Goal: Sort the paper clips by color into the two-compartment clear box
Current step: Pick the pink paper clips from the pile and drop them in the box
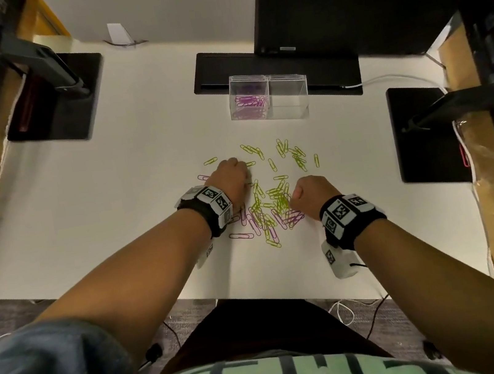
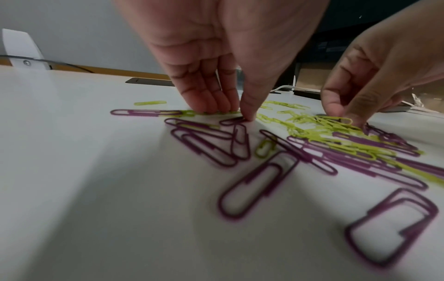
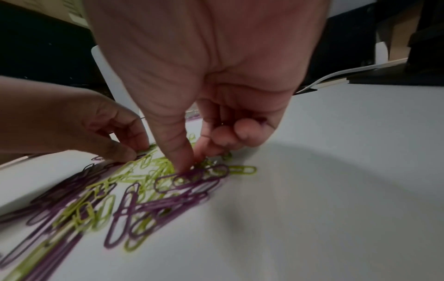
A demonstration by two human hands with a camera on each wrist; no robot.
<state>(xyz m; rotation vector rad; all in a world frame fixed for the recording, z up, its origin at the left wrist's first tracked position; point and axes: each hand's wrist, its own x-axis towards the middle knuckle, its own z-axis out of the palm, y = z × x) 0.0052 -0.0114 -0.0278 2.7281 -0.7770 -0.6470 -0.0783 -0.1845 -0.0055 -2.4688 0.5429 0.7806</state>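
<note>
The clear two-compartment box [image 1: 292, 113] stands at the back of the white table; its left half holds purple clips [image 1: 250, 105] and its right half shows none. Green clips [image 1: 286, 154] and purple clips [image 1: 260, 220] lie mixed in front of it. My left hand [image 2: 240, 114] reaches down at the pile's left edge, thumb and fingertips pinching the end of a purple clip [image 2: 231, 120]. My right hand [image 3: 192, 161] pinches into the pile's right side, with thumb and forefinger at a purple clip [image 3: 192, 178]; its other fingers are curled into the palm.
A black tray [image 1: 271, 63] and a monitor [image 1: 341, 16] stand behind the box. Black monitor bases sit at the left [image 1: 56, 97] and right [image 1: 421, 133]. A white cable [image 1: 390, 78] runs along the back right. The table's near edge [image 1: 288, 293] is close to my body.
</note>
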